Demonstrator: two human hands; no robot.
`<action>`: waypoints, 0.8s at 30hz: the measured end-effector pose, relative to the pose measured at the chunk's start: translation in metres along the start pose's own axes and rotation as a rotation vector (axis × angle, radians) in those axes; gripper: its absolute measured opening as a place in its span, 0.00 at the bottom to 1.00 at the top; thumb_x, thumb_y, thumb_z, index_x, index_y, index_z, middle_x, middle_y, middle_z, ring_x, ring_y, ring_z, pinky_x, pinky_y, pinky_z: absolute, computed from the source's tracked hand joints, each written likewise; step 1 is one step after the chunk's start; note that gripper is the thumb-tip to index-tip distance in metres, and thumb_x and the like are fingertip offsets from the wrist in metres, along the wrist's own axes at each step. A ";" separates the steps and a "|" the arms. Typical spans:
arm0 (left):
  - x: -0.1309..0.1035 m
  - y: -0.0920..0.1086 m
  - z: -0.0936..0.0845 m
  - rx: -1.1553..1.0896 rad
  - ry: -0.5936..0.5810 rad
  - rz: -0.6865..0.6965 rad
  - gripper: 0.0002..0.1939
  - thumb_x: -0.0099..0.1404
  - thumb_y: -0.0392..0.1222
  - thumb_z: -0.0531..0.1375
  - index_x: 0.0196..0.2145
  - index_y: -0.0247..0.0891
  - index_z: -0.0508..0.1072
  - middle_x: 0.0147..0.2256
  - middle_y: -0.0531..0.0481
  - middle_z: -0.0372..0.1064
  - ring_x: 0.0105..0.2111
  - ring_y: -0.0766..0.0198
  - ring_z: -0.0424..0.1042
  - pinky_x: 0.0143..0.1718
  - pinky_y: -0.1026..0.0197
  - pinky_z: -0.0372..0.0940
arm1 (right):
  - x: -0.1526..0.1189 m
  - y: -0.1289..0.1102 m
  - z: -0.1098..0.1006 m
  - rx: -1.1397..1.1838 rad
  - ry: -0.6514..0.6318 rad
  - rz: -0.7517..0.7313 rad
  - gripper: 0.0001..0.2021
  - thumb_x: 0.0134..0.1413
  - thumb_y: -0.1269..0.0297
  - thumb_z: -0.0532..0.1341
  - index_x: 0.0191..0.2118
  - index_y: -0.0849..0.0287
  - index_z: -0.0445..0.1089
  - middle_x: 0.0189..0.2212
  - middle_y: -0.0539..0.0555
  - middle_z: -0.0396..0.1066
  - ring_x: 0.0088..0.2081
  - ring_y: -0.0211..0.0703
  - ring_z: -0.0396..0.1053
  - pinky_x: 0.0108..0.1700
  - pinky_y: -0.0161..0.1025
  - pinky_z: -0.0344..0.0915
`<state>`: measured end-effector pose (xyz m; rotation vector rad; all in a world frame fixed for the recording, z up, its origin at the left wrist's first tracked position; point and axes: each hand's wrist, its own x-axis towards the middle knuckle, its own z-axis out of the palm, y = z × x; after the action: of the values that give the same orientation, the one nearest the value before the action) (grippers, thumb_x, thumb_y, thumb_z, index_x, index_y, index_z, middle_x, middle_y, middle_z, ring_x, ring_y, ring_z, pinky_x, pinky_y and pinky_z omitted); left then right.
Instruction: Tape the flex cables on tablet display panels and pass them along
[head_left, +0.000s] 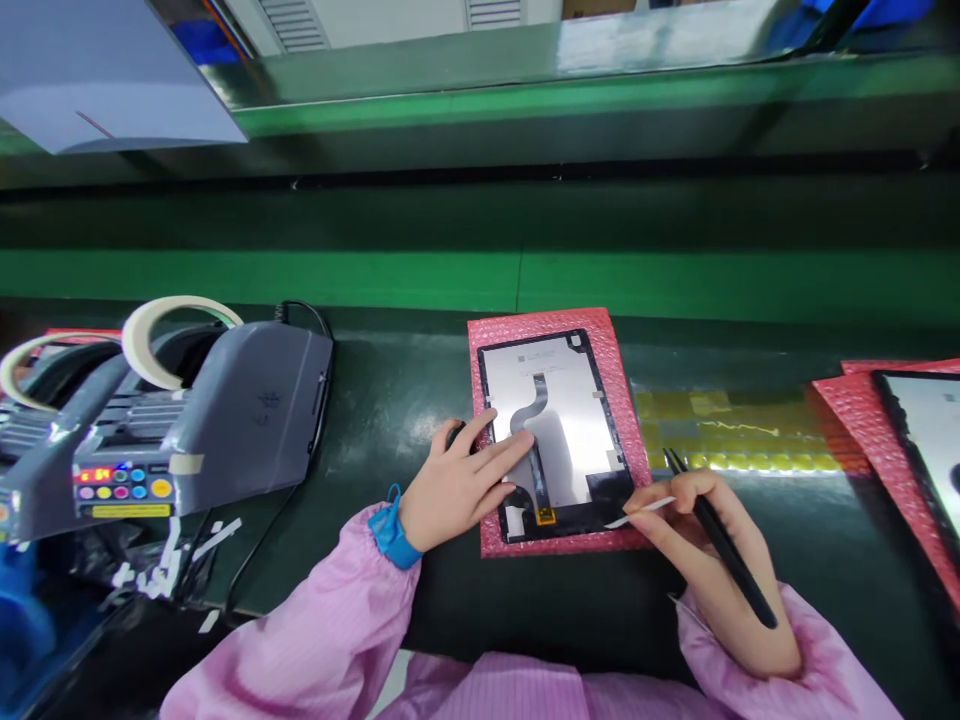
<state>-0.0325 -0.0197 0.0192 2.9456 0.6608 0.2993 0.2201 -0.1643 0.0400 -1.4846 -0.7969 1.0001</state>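
A tablet screen assembly (576, 440) lies face down on a pink bubble-wrap sheet (639, 425), its silvery back and black border showing. A grey flat ribbon cable (534, 398) runs down it to a yellow-edged connector. My left hand (469, 482) lies on its left side with fingers stretched out, by the ribbon cable; a small dark thing shows between thumb and index finger. My right hand (720, 560) is closed at the lower right corner. Its thumb and index finger pinch a white strip (645, 509), whose tip touches the black border. Black tweezers (727, 555) are tucked across the same hand.
Grey tape dispensers (240, 420) with cream tape rolls stand at the left, cables beside them. White tape scraps (169, 575) hang below. Yellow tape strips (750, 430) cover the mat at right. Another screen assembly (930, 430) on pink wrap lies at the right edge.
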 end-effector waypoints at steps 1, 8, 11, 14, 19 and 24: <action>0.000 -0.005 0.002 -0.025 -0.006 -0.012 0.26 0.78 0.42 0.54 0.70 0.37 0.59 0.58 0.43 0.75 0.65 0.41 0.59 0.60 0.45 0.48 | 0.003 -0.003 0.002 -0.044 -0.030 -0.011 0.19 0.55 0.61 0.73 0.33 0.52 0.59 0.32 0.50 0.80 0.32 0.44 0.78 0.34 0.37 0.72; -0.003 -0.027 0.010 -0.183 -0.026 -0.088 0.28 0.78 0.46 0.52 0.72 0.43 0.56 0.53 0.43 0.78 0.69 0.44 0.55 0.67 0.38 0.42 | 0.050 -0.012 0.036 -0.258 -0.393 -0.076 0.19 0.57 0.49 0.71 0.33 0.52 0.61 0.29 0.49 0.76 0.30 0.43 0.72 0.34 0.40 0.68; -0.002 -0.027 0.010 -0.257 -0.041 -0.141 0.28 0.78 0.46 0.52 0.71 0.42 0.58 0.55 0.43 0.76 0.69 0.46 0.55 0.69 0.37 0.42 | 0.072 -0.001 0.059 -0.242 -0.459 -0.046 0.23 0.54 0.42 0.71 0.35 0.51 0.60 0.29 0.48 0.73 0.29 0.42 0.71 0.34 0.41 0.68; -0.002 -0.026 0.011 -0.296 -0.034 -0.160 0.27 0.78 0.46 0.51 0.71 0.40 0.58 0.57 0.43 0.75 0.69 0.47 0.55 0.69 0.37 0.43 | 0.087 0.010 0.075 -0.293 -0.446 -0.001 0.26 0.50 0.40 0.71 0.35 0.51 0.58 0.30 0.48 0.74 0.32 0.44 0.74 0.37 0.43 0.69; -0.004 -0.026 0.017 -0.218 0.014 -0.114 0.25 0.79 0.46 0.51 0.69 0.41 0.62 0.63 0.44 0.70 0.69 0.47 0.56 0.70 0.35 0.41 | 0.099 0.012 0.082 -0.339 -0.437 0.023 0.27 0.47 0.40 0.72 0.35 0.51 0.57 0.28 0.47 0.74 0.31 0.46 0.75 0.38 0.44 0.70; -0.005 -0.024 0.020 -0.177 0.032 -0.091 0.23 0.78 0.45 0.52 0.67 0.40 0.65 0.60 0.43 0.73 0.69 0.47 0.56 0.71 0.34 0.41 | 0.101 0.014 0.081 -0.349 -0.404 0.022 0.26 0.47 0.42 0.73 0.35 0.51 0.59 0.30 0.48 0.75 0.31 0.45 0.76 0.36 0.44 0.70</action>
<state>-0.0423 -0.0009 -0.0046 2.7398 0.7294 0.3769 0.1880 -0.0421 0.0091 -1.6051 -1.2991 1.2448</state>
